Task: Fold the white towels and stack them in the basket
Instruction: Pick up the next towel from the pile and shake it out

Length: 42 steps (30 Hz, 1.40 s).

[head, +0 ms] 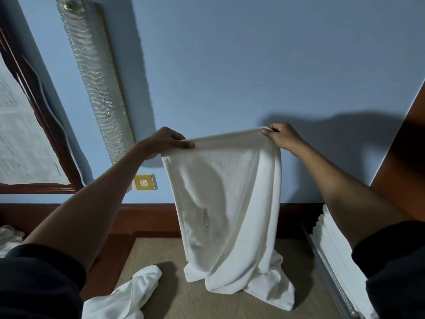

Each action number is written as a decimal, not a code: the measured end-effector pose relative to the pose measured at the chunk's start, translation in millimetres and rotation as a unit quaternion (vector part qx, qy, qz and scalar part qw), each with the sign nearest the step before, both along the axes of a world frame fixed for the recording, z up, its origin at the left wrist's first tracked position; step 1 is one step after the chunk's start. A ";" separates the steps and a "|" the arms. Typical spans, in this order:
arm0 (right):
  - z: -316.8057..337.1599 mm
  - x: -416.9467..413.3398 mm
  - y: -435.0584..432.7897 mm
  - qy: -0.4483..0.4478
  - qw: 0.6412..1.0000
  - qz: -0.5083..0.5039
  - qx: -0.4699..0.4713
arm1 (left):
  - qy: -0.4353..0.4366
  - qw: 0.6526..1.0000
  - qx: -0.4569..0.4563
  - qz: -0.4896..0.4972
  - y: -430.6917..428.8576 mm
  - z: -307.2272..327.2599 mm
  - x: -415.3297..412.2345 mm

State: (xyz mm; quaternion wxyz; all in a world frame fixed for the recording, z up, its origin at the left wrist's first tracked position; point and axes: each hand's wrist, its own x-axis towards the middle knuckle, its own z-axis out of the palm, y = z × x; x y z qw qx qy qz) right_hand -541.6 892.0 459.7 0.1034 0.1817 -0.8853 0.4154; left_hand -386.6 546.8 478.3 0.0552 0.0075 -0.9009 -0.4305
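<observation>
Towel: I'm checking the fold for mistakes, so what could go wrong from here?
The towel hangs with its lower end bunched on the surface; folding it now may trap creases. The left hand and right hand grip only its top edge, so a corner might slip.

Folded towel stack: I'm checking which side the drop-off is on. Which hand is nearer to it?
Right. The right hand pinches the held towel above and left of the stack; the left hand grips its other top corner, farther left.
</observation>
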 end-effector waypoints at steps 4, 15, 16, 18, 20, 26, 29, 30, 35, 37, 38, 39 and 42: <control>0.7 -9.7 6.7 0.018 1.000 -0.004 0.014 | 0.018 1.000 0.004 0.020 -4.3 4.8 -3.1; 8.3 13.4 -20.5 0.023 0.990 -0.027 0.135 | 0.049 0.983 0.168 0.063 32.1 19.6 -25.4; 12.6 24.0 -29.5 -0.012 0.989 0.006 0.145 | 0.048 0.981 0.183 0.051 43.5 23.7 -29.1; 21.4 46.7 -44.8 -0.151 0.973 0.122 0.126 | 0.042 0.972 0.231 0.011 68.7 30.4 -36.0; 20.5 65.8 -56.1 -0.265 0.942 0.191 0.079 | 0.029 0.963 0.266 -0.025 93.7 33.4 -43.0; -14.5 52.7 -57.7 -0.142 0.981 0.109 -0.068 | 0.061 0.941 0.325 -0.064 127.2 34.3 -57.6; -11.4 46.5 -47.2 -0.115 0.982 0.100 -0.108 | 0.092 0.956 0.268 -0.069 115.8 35.6 -60.0; -8.6 44.0 -44.6 -0.095 0.985 0.088 -0.115 | 0.109 0.971 0.203 -0.067 111.2 34.6 -60.8; 6.4 32.3 -31.7 -0.083 0.984 0.123 -0.102 | 0.184 0.983 0.020 -0.010 89.7 18.7 -62.2; 6.5 35.4 -32.9 -0.128 0.970 0.170 -0.118 | 0.194 0.981 0.012 0.023 81.6 12.5 -62.1; 5.6 37.0 -35.7 -0.145 0.963 0.190 -0.122 | 0.195 0.980 0.002 0.042 78.0 10.6 -62.2; 3.8 38.7 -39.6 -0.159 0.958 0.206 -0.119 | 0.192 0.980 -0.006 0.060 74.6 8.0 -62.4; -6.2 39.9 -50.5 -0.180 0.952 0.226 -0.101 | 0.190 0.975 -0.015 0.110 57.4 -3.9 -63.8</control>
